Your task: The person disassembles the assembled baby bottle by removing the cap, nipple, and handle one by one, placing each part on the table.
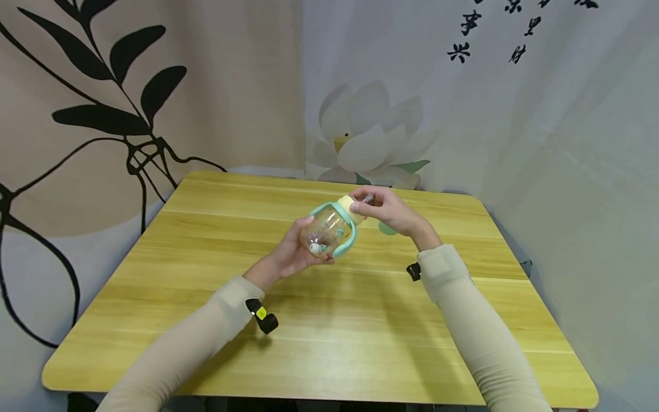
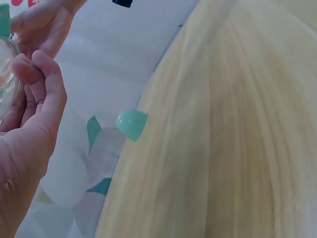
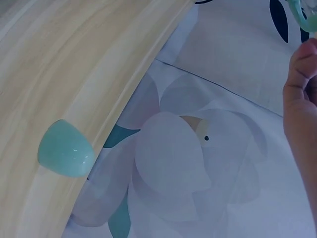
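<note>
A clear baby bottle (image 1: 321, 232) with mint handles and a cream collar (image 1: 348, 207) is held tilted above the table, its top toward the right. My left hand (image 1: 294, 252) grips its transparent body from the left and below. With thumb and fingers, my right hand (image 1: 386, 210) pinches the cream collar, and a small clear tip (image 1: 368, 198) shows by those fingers. Small printed figures show low on the bottle. On the table behind the right hand rests a mint dome-shaped cap (image 3: 65, 148), also visible in the left wrist view.
The yellow wood-grain table (image 1: 216, 320) has rounded corners. Behind it hang curtains, one with a dark leaf pattern (image 1: 103, 117) and one with a pale lotus print (image 1: 370, 131). Both forearms reach over the table from its near side.
</note>
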The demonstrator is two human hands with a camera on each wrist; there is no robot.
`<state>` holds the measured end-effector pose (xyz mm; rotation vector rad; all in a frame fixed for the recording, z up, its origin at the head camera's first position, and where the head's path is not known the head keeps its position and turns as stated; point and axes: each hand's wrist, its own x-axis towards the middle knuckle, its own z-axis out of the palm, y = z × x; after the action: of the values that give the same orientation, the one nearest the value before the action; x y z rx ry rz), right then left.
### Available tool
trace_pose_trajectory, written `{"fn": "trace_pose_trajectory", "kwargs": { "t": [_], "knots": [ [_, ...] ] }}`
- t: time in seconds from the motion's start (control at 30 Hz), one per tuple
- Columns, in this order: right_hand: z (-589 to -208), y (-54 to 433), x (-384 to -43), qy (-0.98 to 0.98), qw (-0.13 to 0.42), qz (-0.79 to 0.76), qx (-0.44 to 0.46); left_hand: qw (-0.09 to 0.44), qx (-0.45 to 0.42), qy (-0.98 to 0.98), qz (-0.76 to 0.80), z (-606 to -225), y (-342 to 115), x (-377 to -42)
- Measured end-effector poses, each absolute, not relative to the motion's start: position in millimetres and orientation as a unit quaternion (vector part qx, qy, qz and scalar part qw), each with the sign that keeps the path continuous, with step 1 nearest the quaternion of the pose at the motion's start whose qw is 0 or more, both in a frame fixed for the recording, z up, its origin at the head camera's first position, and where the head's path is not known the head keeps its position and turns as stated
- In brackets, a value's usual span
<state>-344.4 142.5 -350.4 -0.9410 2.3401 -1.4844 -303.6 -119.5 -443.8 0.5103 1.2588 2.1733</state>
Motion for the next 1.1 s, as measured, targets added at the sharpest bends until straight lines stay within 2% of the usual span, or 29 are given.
{"fn": "trace_pose_trajectory", "kwargs": {
  "t": [0.2, 0.4, 0.47, 0.57, 0.73, 0.9, 1.1],
  "knots": [
    [-356, 148, -345, 0.782, 0.113, -0.522, -0.321, 0.278, 0.192, 0.497, 0.799, -441, -119, -302],
    [-358, 152, -345, 0.762, 0.123, -0.544, -0.328, 0.230, 0.224, 0.615, 0.720, -423, -131, -305],
    [-357, 152, -345, 0.761, 0.127, -0.549, -0.323, 0.193, 0.238, 0.673, 0.674, -413, -137, -308],
    [-357, 152, -344, 0.766, 0.127, -0.551, -0.307, 0.106, 0.257, 0.767, 0.579, -402, -144, -313],
    [-361, 156, -342, 0.796, 0.115, -0.544, -0.239, -0.016, 0.296, 0.841, 0.453, -393, -140, -317],
    [-367, 157, -340, 0.803, 0.136, -0.546, -0.196, -0.102, 0.323, 0.865, 0.372, -397, -136, -324],
    [-371, 152, -337, 0.787, 0.173, -0.567, -0.169, -0.158, 0.348, 0.869, 0.314, -400, -141, -329]
  ]
}}
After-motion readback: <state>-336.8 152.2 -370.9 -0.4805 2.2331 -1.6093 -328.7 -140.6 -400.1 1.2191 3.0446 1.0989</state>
